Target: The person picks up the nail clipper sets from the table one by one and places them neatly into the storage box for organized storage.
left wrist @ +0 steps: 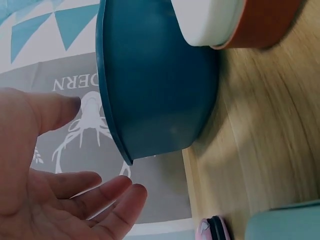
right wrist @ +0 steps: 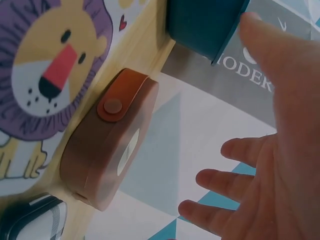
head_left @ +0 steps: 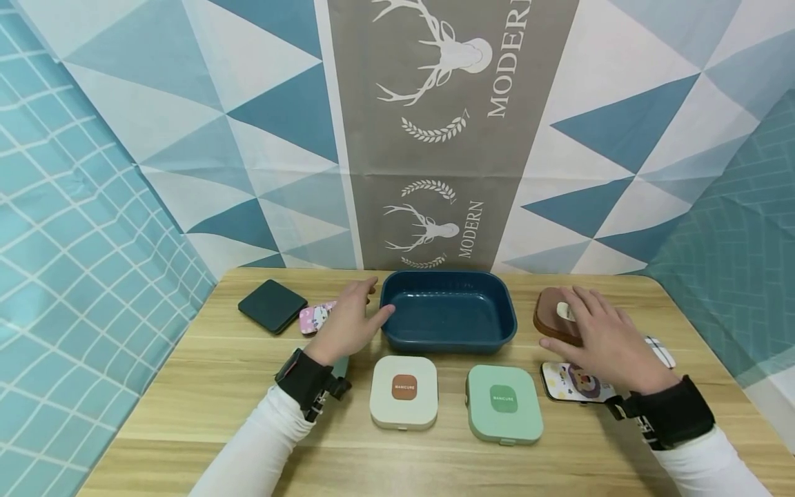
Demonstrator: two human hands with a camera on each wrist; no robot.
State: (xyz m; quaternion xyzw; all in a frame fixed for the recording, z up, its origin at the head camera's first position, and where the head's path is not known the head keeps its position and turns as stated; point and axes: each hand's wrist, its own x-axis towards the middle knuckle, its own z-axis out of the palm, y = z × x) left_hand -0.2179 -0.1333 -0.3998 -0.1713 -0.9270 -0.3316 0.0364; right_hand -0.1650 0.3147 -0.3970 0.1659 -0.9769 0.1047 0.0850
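Note:
My left hand point(head_left: 348, 324) hovers by the left end of a dark blue plastic basin point(head_left: 447, 343), fingers loosely spread and holding nothing. In the left wrist view a gap shows between those fingers and the basin wall point(left wrist: 155, 100). My right hand point(head_left: 611, 345) is held above a brown rounded case point(head_left: 548, 314) with a snap strap point(right wrist: 125, 95), its fingers apart and empty. The right wrist view shows that case clear of the fingers. Below the right hand lie a flat case with a lion picture point(head_left: 566, 385) and a plaid case point(head_left: 661, 352), both partly hidden.
A cream manicure box point(head_left: 404, 413) and a mint green manicure box point(head_left: 504, 424) lie in front of the basin. A dark green square case point(head_left: 272, 306) and a pink cartoon case point(head_left: 313, 317) are at left. A teal item point(head_left: 340, 367) is mostly hidden by the left wrist.

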